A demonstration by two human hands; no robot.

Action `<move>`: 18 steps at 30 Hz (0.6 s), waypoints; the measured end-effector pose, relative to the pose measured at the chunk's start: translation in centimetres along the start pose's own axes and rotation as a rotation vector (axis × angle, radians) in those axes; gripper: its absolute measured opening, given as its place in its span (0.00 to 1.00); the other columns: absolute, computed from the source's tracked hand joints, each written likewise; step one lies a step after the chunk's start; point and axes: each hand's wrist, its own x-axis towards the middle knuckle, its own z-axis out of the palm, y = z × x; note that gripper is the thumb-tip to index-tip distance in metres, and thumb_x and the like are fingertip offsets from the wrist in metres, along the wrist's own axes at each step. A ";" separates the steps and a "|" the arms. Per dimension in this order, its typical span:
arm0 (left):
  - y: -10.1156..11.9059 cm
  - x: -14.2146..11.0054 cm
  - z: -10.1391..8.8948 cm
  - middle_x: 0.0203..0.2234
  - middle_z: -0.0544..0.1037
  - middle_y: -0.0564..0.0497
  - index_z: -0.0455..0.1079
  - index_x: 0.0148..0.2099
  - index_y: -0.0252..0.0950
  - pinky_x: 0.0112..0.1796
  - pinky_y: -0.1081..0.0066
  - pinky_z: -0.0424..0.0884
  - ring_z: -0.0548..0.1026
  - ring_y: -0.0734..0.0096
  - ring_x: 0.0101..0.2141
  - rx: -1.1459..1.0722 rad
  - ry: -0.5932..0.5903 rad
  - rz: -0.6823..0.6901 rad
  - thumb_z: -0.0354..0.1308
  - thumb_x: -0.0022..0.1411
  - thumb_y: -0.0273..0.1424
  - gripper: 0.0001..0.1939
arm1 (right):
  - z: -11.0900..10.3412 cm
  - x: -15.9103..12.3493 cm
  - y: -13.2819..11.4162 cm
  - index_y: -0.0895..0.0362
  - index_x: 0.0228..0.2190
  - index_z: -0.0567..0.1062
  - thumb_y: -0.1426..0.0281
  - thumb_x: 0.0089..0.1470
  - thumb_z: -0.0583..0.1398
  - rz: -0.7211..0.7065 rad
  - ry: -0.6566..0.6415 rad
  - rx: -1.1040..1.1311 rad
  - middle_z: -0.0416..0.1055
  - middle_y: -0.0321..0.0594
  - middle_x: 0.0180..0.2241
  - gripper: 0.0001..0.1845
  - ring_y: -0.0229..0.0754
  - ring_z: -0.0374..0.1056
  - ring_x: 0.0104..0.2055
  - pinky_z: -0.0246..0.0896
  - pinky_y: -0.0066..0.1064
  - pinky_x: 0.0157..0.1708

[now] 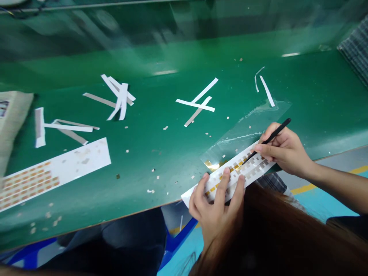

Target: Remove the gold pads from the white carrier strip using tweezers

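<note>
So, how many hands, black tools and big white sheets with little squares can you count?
Hands: 2, the left hand and the right hand
Black tools: 1, the thin black tool
White sheets: 2, the sheet under the left hand and the sheet on the far left
Total: 5

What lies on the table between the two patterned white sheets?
In the head view, small scattered scraps lie on the table between the left sheet and the right sheet.

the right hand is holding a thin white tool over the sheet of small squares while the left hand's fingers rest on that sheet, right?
Not quite: the head view shows the tool is black, not white.
</note>
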 end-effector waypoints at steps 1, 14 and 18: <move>0.0 0.0 0.0 0.44 0.76 0.51 0.70 0.47 0.48 0.44 0.55 0.58 0.62 0.46 0.52 0.001 0.000 -0.001 0.65 0.49 0.30 0.21 | 0.0 0.0 0.1 0.56 0.26 0.63 0.71 0.43 0.68 -0.001 0.000 -0.001 0.66 0.28 0.18 0.17 0.27 0.58 0.14 0.48 0.20 0.11; 0.5 0.0 0.3 0.44 0.76 0.51 0.71 0.45 0.50 0.46 0.54 0.57 0.61 0.48 0.53 -0.073 0.019 -0.118 0.63 0.52 0.30 0.17 | -0.1 -0.2 0.3 0.56 0.26 0.63 0.72 0.42 0.68 -0.009 -0.020 -0.050 0.66 0.29 0.19 0.17 0.27 0.60 0.15 0.53 0.20 0.13; 0.7 0.0 0.3 0.44 0.76 0.52 0.71 0.45 0.50 0.48 0.54 0.56 0.61 0.50 0.54 -0.077 0.028 -0.134 0.63 0.53 0.31 0.16 | -0.1 -0.2 0.3 0.56 0.26 0.63 0.70 0.42 0.69 -0.004 -0.023 -0.059 0.66 0.29 0.20 0.18 0.27 0.59 0.15 0.53 0.20 0.13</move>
